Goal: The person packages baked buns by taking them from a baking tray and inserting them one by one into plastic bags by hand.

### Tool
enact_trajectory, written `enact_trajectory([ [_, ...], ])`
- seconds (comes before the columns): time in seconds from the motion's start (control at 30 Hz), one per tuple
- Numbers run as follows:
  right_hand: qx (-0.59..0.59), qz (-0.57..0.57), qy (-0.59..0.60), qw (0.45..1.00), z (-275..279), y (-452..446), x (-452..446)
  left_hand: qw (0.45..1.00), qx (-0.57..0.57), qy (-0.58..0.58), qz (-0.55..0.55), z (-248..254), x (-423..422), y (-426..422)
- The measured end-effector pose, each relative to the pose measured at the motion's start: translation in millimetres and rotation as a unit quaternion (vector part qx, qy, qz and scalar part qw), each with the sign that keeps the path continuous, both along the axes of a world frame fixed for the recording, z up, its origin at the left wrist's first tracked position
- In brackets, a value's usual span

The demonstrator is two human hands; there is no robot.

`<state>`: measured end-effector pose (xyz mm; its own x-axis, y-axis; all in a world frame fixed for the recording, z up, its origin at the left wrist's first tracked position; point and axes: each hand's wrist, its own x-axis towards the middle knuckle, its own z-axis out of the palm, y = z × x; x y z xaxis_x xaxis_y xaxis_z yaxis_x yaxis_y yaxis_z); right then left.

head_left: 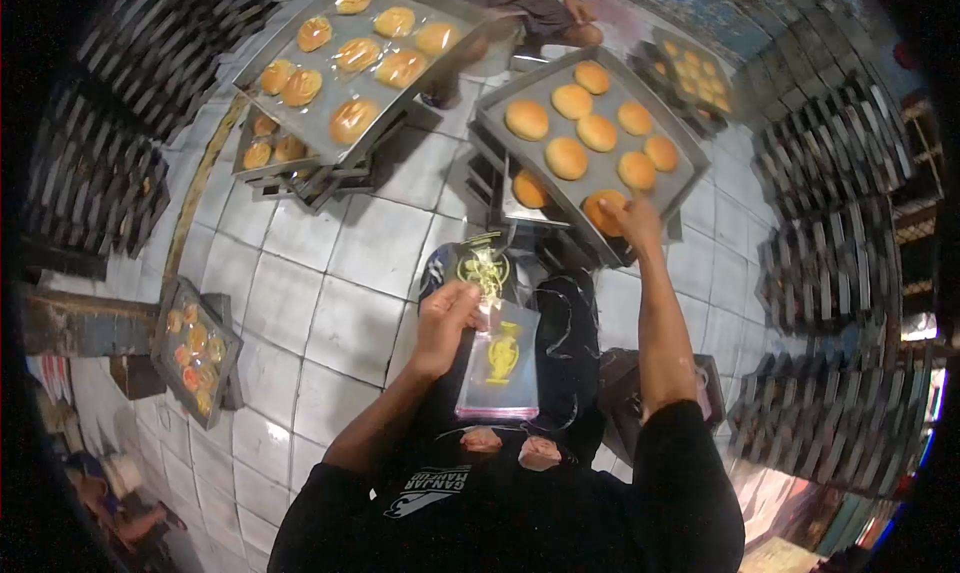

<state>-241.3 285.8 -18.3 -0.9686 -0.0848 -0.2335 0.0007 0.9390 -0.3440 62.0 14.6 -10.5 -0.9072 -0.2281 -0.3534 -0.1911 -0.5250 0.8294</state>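
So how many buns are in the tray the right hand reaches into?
9 buns in the tray: in the picture, three along its upper left side, three across the middle, three along its lower right side, the right hand touching the lowest. None seems fully hidden.

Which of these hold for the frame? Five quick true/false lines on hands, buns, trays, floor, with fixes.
1. The right hand touches a bun in the right-hand tray. True.
2. The left hand holds a bun. False: it holds clear plastic with yellow print.
3. The other buns in the right-hand tray are unwrapped. True.
4. The upper-left tray holds no buns. False: it bears wrapped buns.
5. The floor has pale tiles. True.
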Motion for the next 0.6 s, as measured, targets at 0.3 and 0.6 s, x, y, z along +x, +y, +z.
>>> enact_trajectory([
  [0.3,-0.401,-0.016,0.097,0.911,64,-29,90,0.988,0.146,0.0,0.04,21,-36,-14],
  [0.6,-0.328,0.303,0.322,0.835,88,-77,240,0.959,0.262,-0.016,0.103,18,-91,0],
])
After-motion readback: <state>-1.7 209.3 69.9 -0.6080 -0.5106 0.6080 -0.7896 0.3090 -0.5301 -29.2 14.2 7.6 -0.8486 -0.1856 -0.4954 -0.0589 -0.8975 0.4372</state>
